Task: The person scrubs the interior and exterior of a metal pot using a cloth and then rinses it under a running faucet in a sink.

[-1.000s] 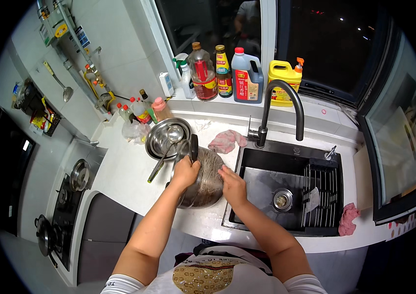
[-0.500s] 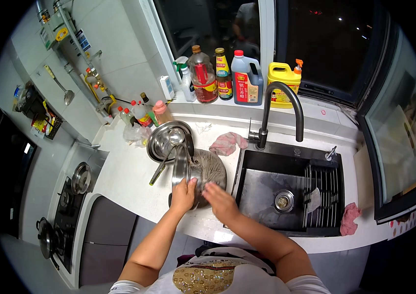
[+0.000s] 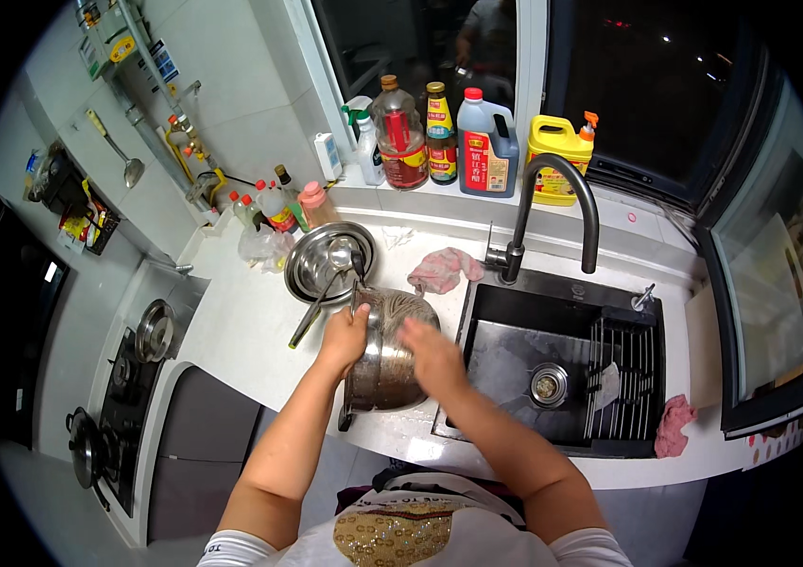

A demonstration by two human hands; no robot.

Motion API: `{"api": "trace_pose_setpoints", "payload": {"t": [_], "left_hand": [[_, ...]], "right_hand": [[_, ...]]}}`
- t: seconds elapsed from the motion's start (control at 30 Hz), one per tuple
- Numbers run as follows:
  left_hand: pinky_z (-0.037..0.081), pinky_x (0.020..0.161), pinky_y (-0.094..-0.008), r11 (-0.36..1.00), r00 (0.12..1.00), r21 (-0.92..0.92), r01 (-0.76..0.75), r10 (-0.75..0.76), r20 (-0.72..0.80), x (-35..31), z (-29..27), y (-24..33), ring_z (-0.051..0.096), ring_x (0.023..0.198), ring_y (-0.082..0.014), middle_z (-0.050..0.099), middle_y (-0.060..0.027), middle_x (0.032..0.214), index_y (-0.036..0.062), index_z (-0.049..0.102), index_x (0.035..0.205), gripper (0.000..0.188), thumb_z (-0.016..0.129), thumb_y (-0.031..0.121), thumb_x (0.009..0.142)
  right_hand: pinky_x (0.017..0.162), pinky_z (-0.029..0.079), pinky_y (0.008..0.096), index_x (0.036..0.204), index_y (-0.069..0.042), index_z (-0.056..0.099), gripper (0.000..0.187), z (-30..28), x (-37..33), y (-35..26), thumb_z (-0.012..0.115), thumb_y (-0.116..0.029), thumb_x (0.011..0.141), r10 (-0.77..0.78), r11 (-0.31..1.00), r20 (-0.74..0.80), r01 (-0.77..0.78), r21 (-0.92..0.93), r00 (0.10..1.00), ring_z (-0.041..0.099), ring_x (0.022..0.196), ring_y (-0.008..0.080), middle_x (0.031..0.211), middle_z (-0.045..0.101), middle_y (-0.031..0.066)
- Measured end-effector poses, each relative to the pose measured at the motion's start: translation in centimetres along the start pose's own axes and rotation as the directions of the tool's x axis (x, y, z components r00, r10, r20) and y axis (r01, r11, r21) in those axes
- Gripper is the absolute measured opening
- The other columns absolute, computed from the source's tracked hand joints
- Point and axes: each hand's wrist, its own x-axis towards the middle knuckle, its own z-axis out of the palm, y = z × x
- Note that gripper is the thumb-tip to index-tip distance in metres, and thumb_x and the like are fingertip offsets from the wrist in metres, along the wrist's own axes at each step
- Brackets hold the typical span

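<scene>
A stainless steel pot [image 3: 384, 364] with black side handles lies tipped on its side on the white counter, its dull, stained base turned up and to the right. My left hand [image 3: 345, 335] grips its rim on the left side. Over the base, my right hand [image 3: 435, 361] is smeared by motion; whether its fingers hold anything is hidden. Just beyond the pot sit nested steel bowls [image 3: 295, 268], with a ladle [image 3: 341, 255] resting across them. A pink cloth [image 3: 444, 271] lies crumpled behind the pot.
To the right is a black sink [image 3: 505, 364] with a black faucet [image 3: 592, 222] and a drying rack [image 3: 623, 378]. Bottles, including a blue jug [image 3: 486, 151], line the windowsill. At left is a stove [image 3: 121, 416] with pans. Another pink cloth [image 3: 675, 425] lies by the sink.
The pot has rolled so its side shows more and its near handle has come into view. My right hand has moved up over the base. The whole view has shifted slightly.
</scene>
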Motion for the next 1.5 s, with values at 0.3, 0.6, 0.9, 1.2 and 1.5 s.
{"api": "trace_pose_setpoints", "payload": {"t": [0.3,0.6,0.9,1.2,1.5], "left_hand": [[0.043,0.076,-0.0510,0.973,0.998,0.224,-0.055,0.063,-0.030,-0.2,-2.2,-0.4,0.058,0.085,-0.0480,0.060,-0.0339,0.083,-0.0089,0.060,0.084,0.053,0.044,0.040,0.095],[0.044,0.075,-0.0501,0.982,0.994,0.189,-0.010,0.031,-0.109,1.1,-3.3,-2.2,0.058,0.083,-0.0486,0.060,-0.0326,0.083,-0.0107,0.060,0.085,0.052,0.045,0.038,0.094],[0.044,0.075,-0.0515,0.989,0.993,0.147,-0.035,0.050,-0.105,0.4,-3.2,-1.3,0.058,0.083,-0.0483,0.061,-0.0315,0.081,-0.0085,0.060,0.087,0.047,0.046,0.036,0.094],[0.045,0.075,-0.0513,0.990,0.993,0.129,-0.051,0.064,-0.100,0.5,-3.0,-1.8,0.058,0.084,-0.0478,0.061,-0.0312,0.082,-0.0074,0.060,0.086,0.048,0.045,0.037,0.095],[0.045,0.077,-0.0477,0.987,0.997,0.161,-0.016,0.029,-0.077,1.8,-3.2,-3.1,0.058,0.086,-0.0462,0.061,-0.0302,0.086,-0.0067,0.061,0.086,0.048,0.045,0.038,0.094]], "right_hand": [[0.094,0.047,0.0389,0.102,-0.005,0.067,0.029,0.9,-2.1,-2.2,0.051,0.003,0.079,-0.337,0.941,0.043,0.337,0.011,0.940,0.059,0.110,0.0298,0.114,0.063,0.0152],[0.096,0.046,0.0392,0.100,-0.001,0.065,0.023,2.3,-1.0,-3.3,0.055,-0.004,0.079,-0.433,0.899,0.150,0.438,0.001,0.889,0.056,0.115,0.0276,0.118,0.060,0.0149],[0.096,0.046,0.0376,0.109,-0.001,0.062,0.034,1.9,0.6,-2.2,0.050,0.007,0.077,-0.206,0.975,0.094,0.212,-0.058,0.974,0.056,0.114,0.0310,0.118,0.060,0.0167],[0.094,0.048,0.0393,0.106,-0.002,0.064,0.036,2.2,2.7,-0.1,0.049,0.007,0.075,-0.086,0.996,0.120,0.089,-0.022,0.989,0.056,0.115,0.0299,0.124,0.058,0.0146],[0.095,0.047,0.0384,0.104,-0.002,0.064,0.027,0.9,1.0,-1.6,0.055,-0.001,0.078,-0.463,0.880,0.246,0.475,0.009,0.852,0.057,0.113,0.0304,0.121,0.058,0.0153]]}}
